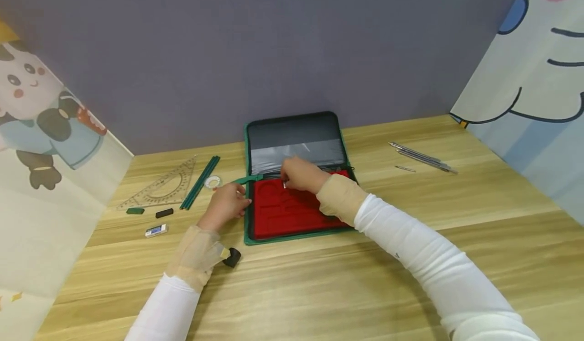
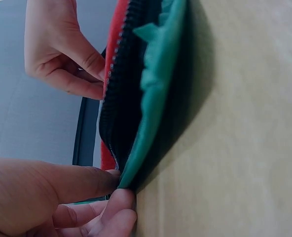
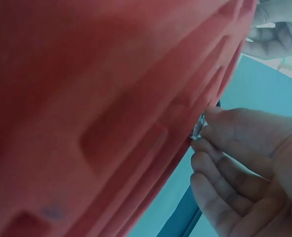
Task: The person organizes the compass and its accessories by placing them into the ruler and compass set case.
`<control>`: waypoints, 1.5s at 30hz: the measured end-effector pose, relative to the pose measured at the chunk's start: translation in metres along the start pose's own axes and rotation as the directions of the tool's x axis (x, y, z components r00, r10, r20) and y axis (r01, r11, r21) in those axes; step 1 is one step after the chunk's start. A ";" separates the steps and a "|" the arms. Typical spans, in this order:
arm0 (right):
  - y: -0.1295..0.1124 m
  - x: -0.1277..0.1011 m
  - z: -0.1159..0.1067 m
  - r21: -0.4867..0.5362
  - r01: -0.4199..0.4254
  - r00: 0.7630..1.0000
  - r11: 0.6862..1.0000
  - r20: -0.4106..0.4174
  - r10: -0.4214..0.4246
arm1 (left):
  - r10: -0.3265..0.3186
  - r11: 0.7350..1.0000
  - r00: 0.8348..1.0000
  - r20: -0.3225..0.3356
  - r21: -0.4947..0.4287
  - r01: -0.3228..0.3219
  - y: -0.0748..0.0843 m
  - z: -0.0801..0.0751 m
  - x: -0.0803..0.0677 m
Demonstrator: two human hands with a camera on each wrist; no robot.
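A zip case (image 1: 297,237) with green edging lies unfolded on the table, its lid standing back against the wall. Its lower half holds a red moulded tray (image 1: 274,225) with shaped hollows. At the case's left edge my left hand (image 1: 224,206) pinches the green zip border (image 2: 151,106) between thumb and fingers. Over the tray's back left part, my right hand (image 1: 303,175) pinches a small shiny piece (image 3: 199,127) between thumb and forefinger, right at the tray's surface. The fingers hide much of that piece, and I cannot tell its kind.
On the left lie a clear set square (image 1: 175,181), green pencils (image 1: 199,183), a tape roll (image 1: 212,182), an eraser (image 1: 156,230), a green block (image 1: 135,211) and a dark block (image 1: 164,213). Slim metal drawing tools (image 1: 424,158) lie right, near a short metal rod (image 1: 405,168).
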State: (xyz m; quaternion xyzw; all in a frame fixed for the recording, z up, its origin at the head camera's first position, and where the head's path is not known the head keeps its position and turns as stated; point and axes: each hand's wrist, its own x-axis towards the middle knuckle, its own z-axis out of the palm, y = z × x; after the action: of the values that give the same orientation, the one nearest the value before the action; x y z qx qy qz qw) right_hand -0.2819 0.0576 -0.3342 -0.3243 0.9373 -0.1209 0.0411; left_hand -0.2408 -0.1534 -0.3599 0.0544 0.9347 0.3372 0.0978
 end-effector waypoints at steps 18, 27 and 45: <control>-0.005 -0.005 0.001 -0.009 -0.057 0.998 0.998 0.017 0.057 | 0.012 1.000 1.000 0.003 -0.002 -0.012 -0.002 0.001 -0.001; 0.008 -0.016 -0.009 0.066 -0.078 0.997 0.995 0.027 0.076 | 0.014 1.000 1.000 0.006 0.006 -0.014 -0.002 -0.002 -0.001; 0.055 -0.054 -0.029 0.061 -0.077 0.995 0.995 -0.057 0.080 | 0.015 1.000 1.000 0.011 0.010 -0.015 -0.001 -0.002 -0.001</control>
State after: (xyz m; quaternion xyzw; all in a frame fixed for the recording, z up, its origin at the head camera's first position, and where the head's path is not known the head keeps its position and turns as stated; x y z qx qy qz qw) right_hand -0.2769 0.1386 -0.3203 -0.2821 0.9462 -0.1564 0.0276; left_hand -0.2406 -0.1558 -0.3589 0.0639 0.9354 0.3330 0.1003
